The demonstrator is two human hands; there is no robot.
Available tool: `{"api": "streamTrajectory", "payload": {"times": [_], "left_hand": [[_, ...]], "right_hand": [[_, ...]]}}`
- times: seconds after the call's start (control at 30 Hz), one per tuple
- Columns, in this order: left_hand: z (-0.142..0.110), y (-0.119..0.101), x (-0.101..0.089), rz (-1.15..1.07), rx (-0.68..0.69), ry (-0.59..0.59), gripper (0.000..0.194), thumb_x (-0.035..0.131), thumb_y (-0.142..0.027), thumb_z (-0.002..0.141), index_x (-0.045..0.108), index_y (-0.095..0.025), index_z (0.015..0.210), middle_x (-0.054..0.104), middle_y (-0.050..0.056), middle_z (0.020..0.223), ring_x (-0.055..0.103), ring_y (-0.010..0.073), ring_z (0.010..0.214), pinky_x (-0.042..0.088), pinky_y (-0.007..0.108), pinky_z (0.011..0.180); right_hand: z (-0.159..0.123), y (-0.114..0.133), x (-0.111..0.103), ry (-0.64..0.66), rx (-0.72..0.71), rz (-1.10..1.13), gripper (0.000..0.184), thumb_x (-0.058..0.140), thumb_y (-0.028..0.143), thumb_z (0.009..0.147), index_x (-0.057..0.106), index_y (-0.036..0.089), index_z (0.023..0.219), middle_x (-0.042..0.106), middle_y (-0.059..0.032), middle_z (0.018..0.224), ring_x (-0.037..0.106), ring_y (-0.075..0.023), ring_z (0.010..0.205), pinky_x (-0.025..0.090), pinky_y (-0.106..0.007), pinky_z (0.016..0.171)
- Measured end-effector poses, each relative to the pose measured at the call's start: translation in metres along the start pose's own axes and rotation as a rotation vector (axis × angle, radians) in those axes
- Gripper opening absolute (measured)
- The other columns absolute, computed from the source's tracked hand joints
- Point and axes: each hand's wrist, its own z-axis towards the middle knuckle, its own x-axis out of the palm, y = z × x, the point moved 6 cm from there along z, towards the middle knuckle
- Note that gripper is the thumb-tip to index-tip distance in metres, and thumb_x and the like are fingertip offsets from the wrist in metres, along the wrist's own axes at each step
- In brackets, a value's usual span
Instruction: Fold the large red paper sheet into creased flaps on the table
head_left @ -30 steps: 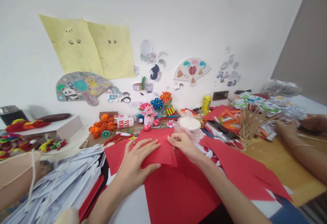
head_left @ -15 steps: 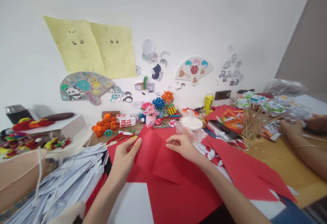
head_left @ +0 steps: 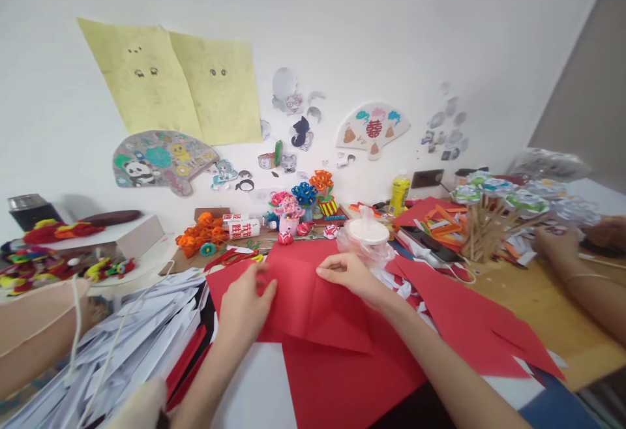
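Left hand is gripping the left edge of a red paper sheet, fingers curled over it, thumb hidden under; motion blur there, so the exact pinch is unclear. Right hand is pinching the sheet's top edge at about 1 o'clock from centre, fingers closed on the paper. The sheet is lying mid-table on a larger red sheet, with a lidded plastic cup just beyond at 12 o'clock and a white paper-strip pile at 9 o'clock. Judging by looks: light, thin, floppy, creasing easily, tearable; best held at edges or corners, both hands. A co-worker's hand is working at 3 o'clock.
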Motion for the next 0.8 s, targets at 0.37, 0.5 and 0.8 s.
{"api": "streamTrajectory", "payload": {"times": [0.37,0.5,0.8], "left_hand": [[-0.022,-0.041,0.028,0.093,0.340,0.281,0.018,0.049,-0.034,0.082,0.063,-0.022,0.079,0.070,0.001,0.083,0.060,0.0188,0.078,0.035,0.037,0.088],[-0.019,-0.037,0.027,-0.125,0.262,0.385,0.019,0.049,-0.032,0.081,0.062,-0.019,0.077,0.068,0.001,0.081,0.060,0.0171,0.077,0.042,0.027,0.073],[-0.018,-0.032,0.032,-0.201,0.269,0.417,0.020,0.047,-0.033,0.081,0.060,-0.018,0.074,0.064,0.001,0.075,0.057,0.0150,0.073,0.042,0.024,0.071]], "right_hand": [[-0.008,0.010,0.018,0.242,0.030,0.028,0.040,0.068,0.049,0.066,0.070,0.011,0.076,0.068,-0.0053,0.074,0.057,-0.0154,0.067,0.043,-0.026,0.064],[-0.009,0.010,0.017,0.263,0.018,0.042,0.038,0.070,0.048,0.064,0.070,0.012,0.076,0.067,-0.0044,0.072,0.056,-0.0145,0.066,0.043,-0.025,0.063],[-0.011,0.014,0.021,0.301,0.009,0.008,0.032,0.068,0.042,0.069,0.069,0.011,0.077,0.065,-0.0031,0.070,0.054,-0.0127,0.064,0.042,-0.024,0.062]]}}
